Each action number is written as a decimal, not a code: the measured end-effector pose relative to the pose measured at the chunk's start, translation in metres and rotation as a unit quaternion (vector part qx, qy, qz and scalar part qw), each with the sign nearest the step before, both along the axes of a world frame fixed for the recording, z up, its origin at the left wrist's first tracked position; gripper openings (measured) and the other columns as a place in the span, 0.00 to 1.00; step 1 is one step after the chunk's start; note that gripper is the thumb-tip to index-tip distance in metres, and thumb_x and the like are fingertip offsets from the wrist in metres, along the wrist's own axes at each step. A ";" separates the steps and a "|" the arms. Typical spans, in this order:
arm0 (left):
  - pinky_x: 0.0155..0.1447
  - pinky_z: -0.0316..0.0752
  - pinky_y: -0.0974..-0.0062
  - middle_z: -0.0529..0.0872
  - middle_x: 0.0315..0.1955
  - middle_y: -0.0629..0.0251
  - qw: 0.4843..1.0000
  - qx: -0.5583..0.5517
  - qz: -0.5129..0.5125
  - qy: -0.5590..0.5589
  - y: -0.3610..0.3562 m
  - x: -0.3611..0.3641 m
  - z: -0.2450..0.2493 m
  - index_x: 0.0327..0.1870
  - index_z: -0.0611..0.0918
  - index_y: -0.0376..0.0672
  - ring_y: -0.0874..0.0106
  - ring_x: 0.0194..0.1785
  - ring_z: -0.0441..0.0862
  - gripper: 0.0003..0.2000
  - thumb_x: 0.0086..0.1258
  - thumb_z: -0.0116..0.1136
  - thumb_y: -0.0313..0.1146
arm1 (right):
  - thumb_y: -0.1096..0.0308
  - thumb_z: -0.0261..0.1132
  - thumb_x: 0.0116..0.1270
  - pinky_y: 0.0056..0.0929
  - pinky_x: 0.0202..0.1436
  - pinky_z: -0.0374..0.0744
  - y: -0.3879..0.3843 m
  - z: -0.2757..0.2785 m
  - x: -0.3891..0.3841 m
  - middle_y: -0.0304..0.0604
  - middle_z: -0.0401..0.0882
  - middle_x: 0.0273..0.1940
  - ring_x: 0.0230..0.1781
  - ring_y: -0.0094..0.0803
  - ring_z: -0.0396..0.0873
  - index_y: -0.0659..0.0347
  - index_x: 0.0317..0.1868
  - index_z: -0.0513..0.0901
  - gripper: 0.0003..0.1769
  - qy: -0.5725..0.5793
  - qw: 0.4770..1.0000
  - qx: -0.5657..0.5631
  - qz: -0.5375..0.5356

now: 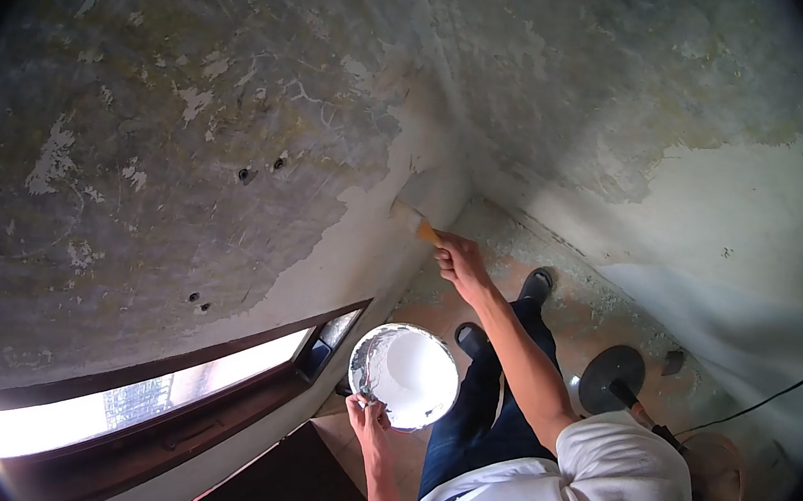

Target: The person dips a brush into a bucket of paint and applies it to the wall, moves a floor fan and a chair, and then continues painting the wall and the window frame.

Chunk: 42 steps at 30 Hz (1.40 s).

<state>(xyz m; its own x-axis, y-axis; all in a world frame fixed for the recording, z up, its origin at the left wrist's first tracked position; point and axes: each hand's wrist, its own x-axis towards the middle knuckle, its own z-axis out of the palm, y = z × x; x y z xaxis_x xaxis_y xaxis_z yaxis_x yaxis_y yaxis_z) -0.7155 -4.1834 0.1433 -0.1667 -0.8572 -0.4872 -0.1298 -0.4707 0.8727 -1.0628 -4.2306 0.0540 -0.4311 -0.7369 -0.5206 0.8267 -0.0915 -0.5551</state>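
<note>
My right hand (460, 262) is closed round the wooden handle of a brush (426, 231), whose head is against the pale lower part of the left wall (365, 222), near the corner. Lower down, my left hand (368, 417) grips the near rim of a round white bucket (420, 375). White material lies inside the bucket, with dark smears along its inner left side. Above the pale area, the wall is grey and patchy, with small dark holes.
A window with a dark frame (208, 413) is at lower left, above a dark brown surface (294, 484). A fan (711, 493) and a round black base (612, 378) stand at right. A cable (768, 399) runs near the right wall (729, 212). Debris dots the floor (509, 252).
</note>
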 end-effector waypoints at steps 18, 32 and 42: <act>0.26 0.53 0.84 0.69 0.25 0.76 1.000 0.007 0.006 -0.007 0.002 0.001 -0.003 0.46 0.67 0.51 0.86 0.23 0.60 0.08 0.75 0.53 0.28 | 0.66 0.60 0.84 0.18 0.20 0.57 -0.036 -0.032 0.019 0.26 0.67 0.28 0.21 0.11 0.58 0.65 0.59 0.84 0.14 0.043 0.998 0.042 -0.037; 0.26 0.55 0.85 0.68 0.26 0.77 1.000 0.009 0.015 0.000 0.005 0.008 -0.007 0.47 0.68 0.51 0.86 0.24 0.61 0.09 0.76 0.55 0.29 | 0.66 0.61 0.83 0.18 0.20 0.53 -0.001 -0.038 0.013 0.24 0.64 0.27 0.21 0.12 0.55 0.60 0.53 0.85 0.09 -0.079 0.995 -0.037 -0.042; 0.23 0.51 0.85 0.67 0.25 0.78 0.999 -0.009 0.032 0.015 0.005 0.008 -0.006 0.46 0.68 0.51 0.87 0.21 0.59 0.08 0.77 0.55 0.30 | 0.62 0.61 0.83 0.17 0.19 0.51 -0.011 -0.033 -0.015 0.23 0.59 0.26 0.20 0.11 0.54 0.62 0.57 0.84 0.13 -0.075 0.994 -0.057 -0.063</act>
